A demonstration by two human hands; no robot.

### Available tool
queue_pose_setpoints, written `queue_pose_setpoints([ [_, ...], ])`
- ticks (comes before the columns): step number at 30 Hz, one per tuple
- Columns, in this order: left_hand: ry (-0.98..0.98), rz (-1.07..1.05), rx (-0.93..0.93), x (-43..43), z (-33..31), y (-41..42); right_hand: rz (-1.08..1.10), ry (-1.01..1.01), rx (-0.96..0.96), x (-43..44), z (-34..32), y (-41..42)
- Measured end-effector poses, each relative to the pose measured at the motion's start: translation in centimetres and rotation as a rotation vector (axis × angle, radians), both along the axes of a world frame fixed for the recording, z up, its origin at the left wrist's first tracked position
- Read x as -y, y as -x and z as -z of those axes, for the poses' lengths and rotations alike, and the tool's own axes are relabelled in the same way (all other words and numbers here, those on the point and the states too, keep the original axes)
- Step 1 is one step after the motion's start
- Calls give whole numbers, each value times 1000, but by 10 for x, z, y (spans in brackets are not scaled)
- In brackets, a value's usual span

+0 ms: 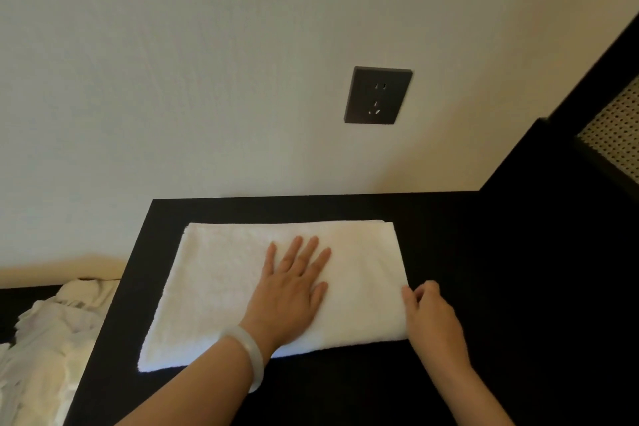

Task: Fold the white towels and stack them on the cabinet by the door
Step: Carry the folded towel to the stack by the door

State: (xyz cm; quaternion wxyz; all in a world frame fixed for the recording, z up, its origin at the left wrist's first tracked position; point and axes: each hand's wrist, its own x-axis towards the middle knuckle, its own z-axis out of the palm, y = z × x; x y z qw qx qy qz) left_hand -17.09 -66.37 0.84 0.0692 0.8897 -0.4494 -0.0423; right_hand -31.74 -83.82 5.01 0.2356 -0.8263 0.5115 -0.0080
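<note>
- White terry towel (221, 287) lies folded into a flat, wide rectangle on the black cabinet (449, 252). It sits towards the cabinet's left and far side, with its far edge close to the wall.
- Folding appears to be the step in hand: the towel is already doubled over, and the hands look placed for another fold across its width.
- Left hand (294, 290) rests palm down near the towel's middle, fingers straight and spread. It presses the cloth flat and grasps nothing. A pale bangle (247, 353) circles that wrist.
- Right hand (432, 315) is at the towel's right edge near the near corner, fingers curled. It seems to pinch the edge between thumb and fingers, though how many layers it holds is hidden.
- Next, the right edge probably has to be lifted and carried leftwards over the pressed middle, so that the left hand acts as the crease line. All layers need to come up together, and the edges must meet squarely.
- The towel's pile looks thick and soft, so it should crease loosely and may spring open unless smoothed down.
- Its left near corner hangs close to the cabinet's left edge, and the rectangle lies slightly askew.
- A crumpled heap of white towels (45, 339) lies lower down to the left, beside the cabinet, so more folding seems to remain.
- On the wall beyond, a dark socket (378, 95) sits above the towel, and a woven cane panel (619, 135) shows at far right.
</note>
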Motion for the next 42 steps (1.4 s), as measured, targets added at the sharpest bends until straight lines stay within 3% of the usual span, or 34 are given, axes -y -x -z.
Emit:
queue_pose_setpoints([
  [7,-33,12,-18,-1,-5,-1,-220,299,-229,0,13,6],
  [10,-11,14,-19,-2,-4,-1,-245,299,-264,3,15,4],
  [12,-14,14,-21,-3,-3,0,-198,271,-202,7,13,-3],
  [16,-17,13,-52,-3,-6,1,-61,106,110,25,4,-20],
  [22,22,-14,-196,-34,-32,15,-92,-196,88,37,-6,-59],
  [26,223,-215,-484,-71,-52,46,42,-459,172,40,-14,-77],
  [32,645,-1128,-1396,-111,-71,57,-23,-495,229,39,-9,-79],
  [35,890,-1358,-1787,-129,-74,54,-72,-455,258,38,-8,-74],
  [37,1039,-1354,-1903,-132,-76,56,-85,-456,270,40,-7,-73],
  [42,1212,-1363,-1911,-126,-76,62,-82,-444,296,39,-3,-69],
])
